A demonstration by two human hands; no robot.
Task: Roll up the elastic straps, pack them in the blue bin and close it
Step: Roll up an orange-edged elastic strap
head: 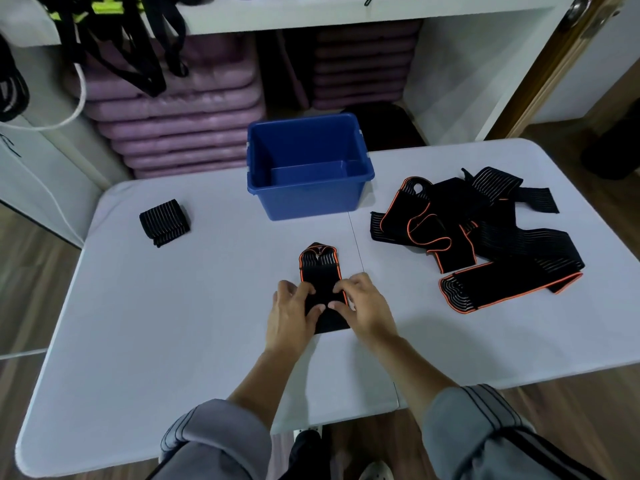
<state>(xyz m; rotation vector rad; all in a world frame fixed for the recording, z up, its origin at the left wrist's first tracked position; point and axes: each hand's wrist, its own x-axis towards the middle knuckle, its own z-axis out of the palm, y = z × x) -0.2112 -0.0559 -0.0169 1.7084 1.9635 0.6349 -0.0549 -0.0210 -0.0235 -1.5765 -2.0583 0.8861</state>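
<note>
**Position.** The orange-edged strap (320,268) lies flat at the centre of the desk (173,306), long axis running near to far. It sits between the person and the blue bin (311,199), apart from it.

**Grip.** The near end is held by the left hand (294,306) and the right hand (363,303). Fingers are curled over the strap's side edges and the thumbs meet on its middle, so the grip is closed lightly on the fabric and holds nothing else.

**Handling (judged).**
- The strap is light, limp and stretchy.
- The ribbed weave should give the fingers friction.
- A loose roll is likely to spring open.
- Hold is best taken across the full width at the near end, with tension kept while rolling toward the free far end.

**Materials.**
- Strap: black elastic webbing with pale lengthwise ribs and orange piping. The far end is rounded, with a cut-out.
- Bin: rigid moulded plastic, rectangular, with tapered walls and a lipped rim. It stands open at far centre with nothing seen inside, and no lid is in view.
- Rolled strap (164,221): a squat bundle at far left, well apart from the bin.
- Unrolled pile (485,230): tangled, overlapping bands on the right.
- Desk top: smooth and pale, with rounded corners.

**Progress (judged).** Early — one strap is rolled and none are packed.
</note>
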